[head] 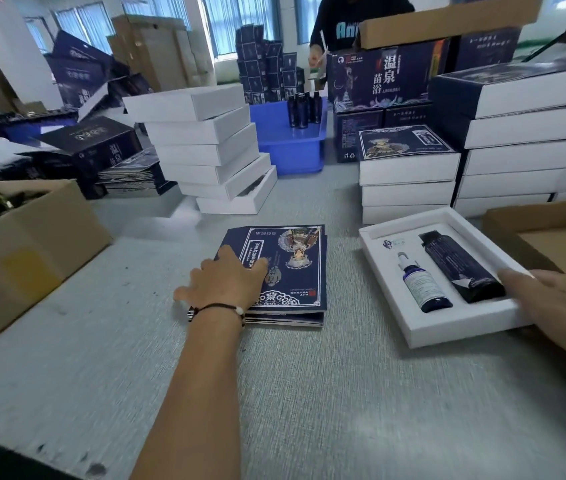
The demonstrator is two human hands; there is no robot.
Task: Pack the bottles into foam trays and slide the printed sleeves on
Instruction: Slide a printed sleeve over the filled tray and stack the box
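Bottles sit already bedded in the white foam tray (pixel 447 327) at the right of the table: 1 small dropper bottle (pixel 420 282) in the left slot and 1 longer dark bottle (pixel 458 265) in the right slot, both lying flat with their caps toward the far side. I read that tray as packed and waiting only for its cover, which explains why my 2 hands are split. My right hand (pixel 558 306) lies against the near-right edge of the tray with fingers stretched fairly straight; they touch the foam rim by the base of the dark bottle, and I judge this is to steady it, though blur keeps me from telling how firmly it presses. My left hand (pixel 222 282) rests palm down on the small stack of flat printed sleeves (pixel 295 271) in the middle of the table, fingers spread and relaxed over the top sheet, thumb out to the near left, pinching nothing yet. The sleeves lie close beside the tray, I judge so that 1 can be lifted off and slid on. Farther off, stacks of white boxes (pixel 205 147) stand at the left and sleeved ones (pixel 409 168) at the right
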